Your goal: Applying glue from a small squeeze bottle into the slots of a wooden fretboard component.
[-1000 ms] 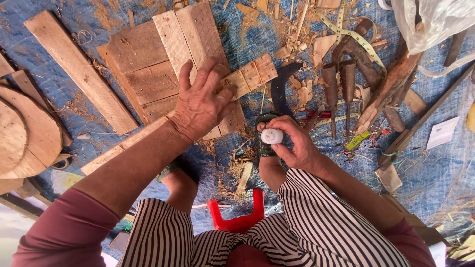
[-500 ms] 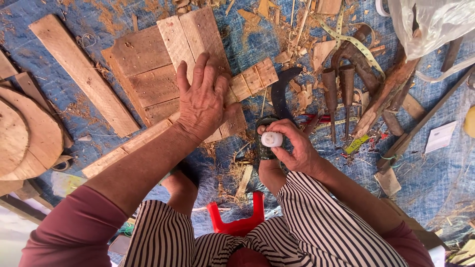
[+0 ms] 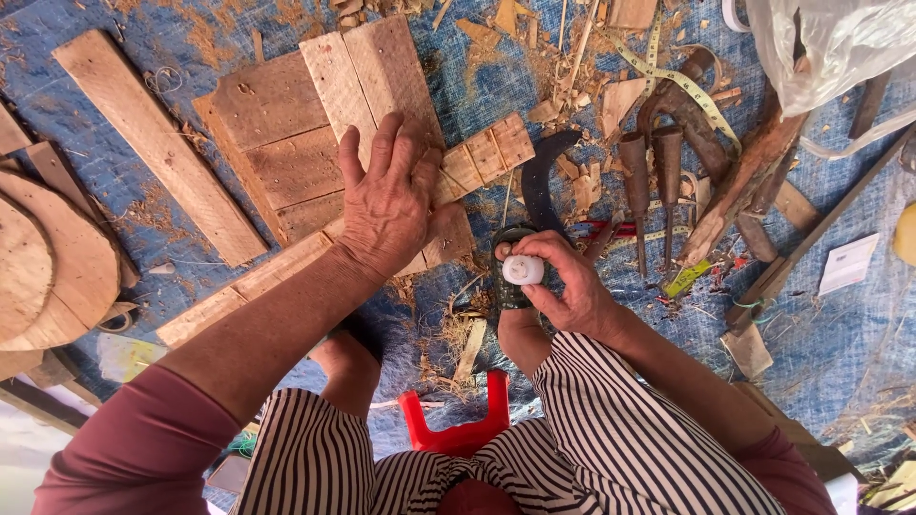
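My left hand (image 3: 389,198) lies flat, fingers spread, on a stack of brown wooden boards (image 3: 286,153) on a blue tarp. Under its palm a long narrow strip (image 3: 248,286) runs to the lower left. My right hand (image 3: 563,281) holds a small white round object (image 3: 523,270), like a cap or a small bottle seen end on, just right of the boards. A short slatted wood piece (image 3: 482,157) lies beside my left fingertips.
A long plank (image 3: 157,143) lies at the left, round wooden discs (image 3: 43,257) at the far left. Dark metal tools (image 3: 654,167), a curved blade (image 3: 539,176), a yellow tape measure (image 3: 682,86) and a plastic bag (image 3: 830,48) lie at the right. A red stool (image 3: 458,434) is under me.
My left hand has shifted slightly up and flattened on the boards. My right hand with the white object has moved a little left, closer to the boards.
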